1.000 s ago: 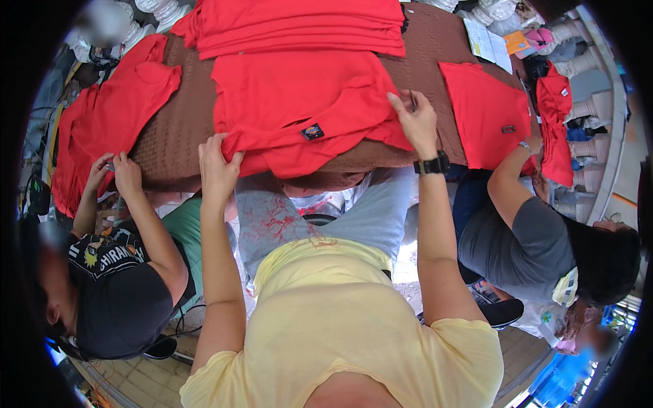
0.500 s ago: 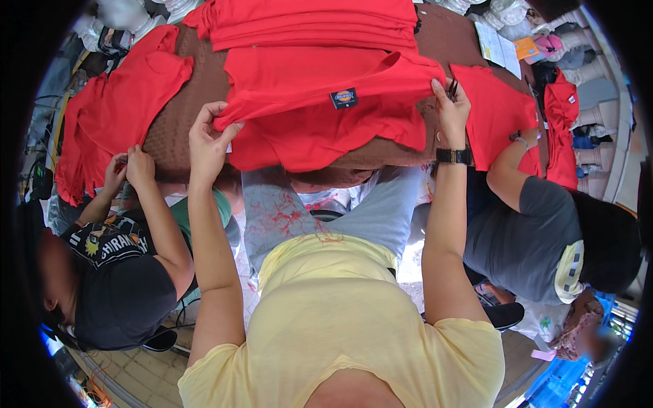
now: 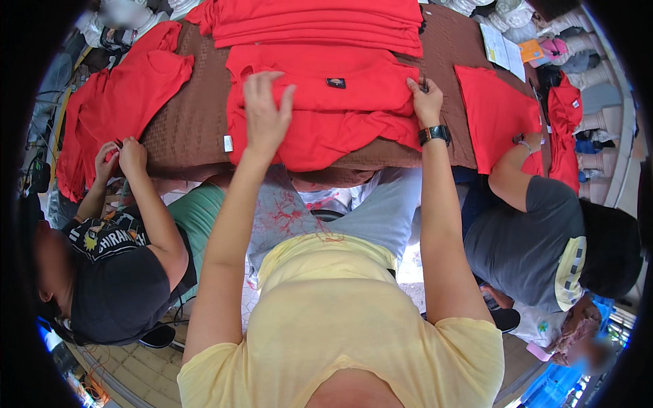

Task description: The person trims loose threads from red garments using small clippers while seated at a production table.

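Observation:
A red shirt lies in front of me on the brown-covered table, with a dark label at its neckline and a white tag at its lower left edge. My left hand is over the left part of the shirt, fingers stretched and slightly blurred, holding nothing. At the shirt's right edge, my right hand is closed. It pinches the cloth and keeps a small dark tool, apparently thread snips, among its fingers, which partly hide it.
Folded red shirts are stacked beyond mine. A co-worker on the left handles a red shirt; another on the right has a hand on red cloth. White papers lie at the far right of the brown tablecloth.
The shirt, stretched between both hands before, now lies lower and flatter. My left hand has let go and moved right over it; my right hand has shifted left.

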### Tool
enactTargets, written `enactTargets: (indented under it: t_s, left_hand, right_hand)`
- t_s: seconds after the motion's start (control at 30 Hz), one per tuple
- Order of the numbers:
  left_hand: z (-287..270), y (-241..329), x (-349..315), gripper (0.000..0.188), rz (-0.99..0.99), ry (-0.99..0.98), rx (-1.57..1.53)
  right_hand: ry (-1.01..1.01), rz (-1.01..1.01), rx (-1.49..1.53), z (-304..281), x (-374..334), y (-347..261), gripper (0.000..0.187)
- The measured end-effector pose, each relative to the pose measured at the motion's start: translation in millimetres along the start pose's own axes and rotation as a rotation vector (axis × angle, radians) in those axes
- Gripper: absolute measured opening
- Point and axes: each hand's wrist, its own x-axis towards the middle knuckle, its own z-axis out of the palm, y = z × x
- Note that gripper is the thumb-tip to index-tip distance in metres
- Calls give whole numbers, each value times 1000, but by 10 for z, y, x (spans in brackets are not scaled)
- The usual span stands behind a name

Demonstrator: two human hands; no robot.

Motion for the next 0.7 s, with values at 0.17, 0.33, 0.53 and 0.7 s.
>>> enactTargets:
  t_s: [0.17,0.33,0.53,0.7]
  left_hand:
    - [463,-1,-53,31,-223,-247,-42]
    - [237,-106,-114,13,-715,-288,-747]
    - [-895,474,-540,15,-203,-1257,-712]
    - [-512,-23,-31,29,-346,-106,-151]
  right_hand:
    - [-10,41,-16,33,-32,209,30]
    - [-56,138,132,-39,-71,186,33]
    - [-69,222,335,-83,-91,145,37]
    - [412,-392,-135,100,-228,-463,30]
